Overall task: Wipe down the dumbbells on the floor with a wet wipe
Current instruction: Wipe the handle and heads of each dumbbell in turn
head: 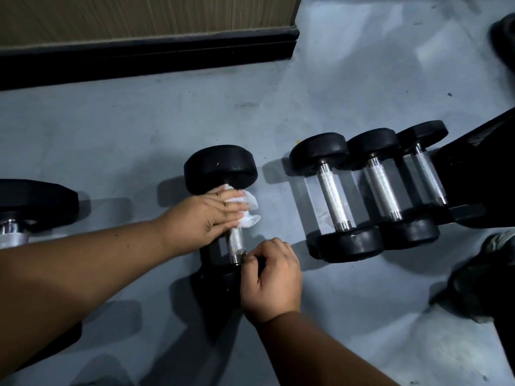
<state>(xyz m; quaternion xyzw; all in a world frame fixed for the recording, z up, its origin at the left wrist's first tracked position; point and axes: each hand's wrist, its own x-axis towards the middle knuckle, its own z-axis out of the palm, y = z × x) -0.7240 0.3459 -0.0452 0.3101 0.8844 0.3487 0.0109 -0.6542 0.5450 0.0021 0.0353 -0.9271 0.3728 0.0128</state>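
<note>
Smooth grey-blue concrete floor (348, 87), scuffed, with pale glare patches. Black skirting board (147, 55) along the far edge, under a tan corrugated cardboard panel (145, 15) cut off by the top of the view.

Dim, slightly soft picture. At the left edge, only part of a larger black dumbbell with chrome collar (33, 201) in view. At the right edge, a black angled frame (479, 168), shape unclear; below it a dark blurred shoe-like form (501, 243), not identifiable. Dark round object (505, 32) clipped at the far right corner.

Near mid-floor: black round-headed dumbbell with knurled steel handle (235, 240), lying with one head toward the skirting and the other toward the camera. Near head mostly hidden behind the right hand (271, 282). Small white nick on the far head.

Left hand (207, 218) gripping a crumpled white wet wipe (246, 208) around the upper part of the handle, just below the far head; wipe bunched out to the right of the fingers. Right hand curled on the near head, fingertips at the handle's lower collar; grip partly hidden.

To the right, apart from it: row of three smaller black dumbbells with knurled steel handles (370, 188), heads touching side by side, last one against the black frame.
</note>
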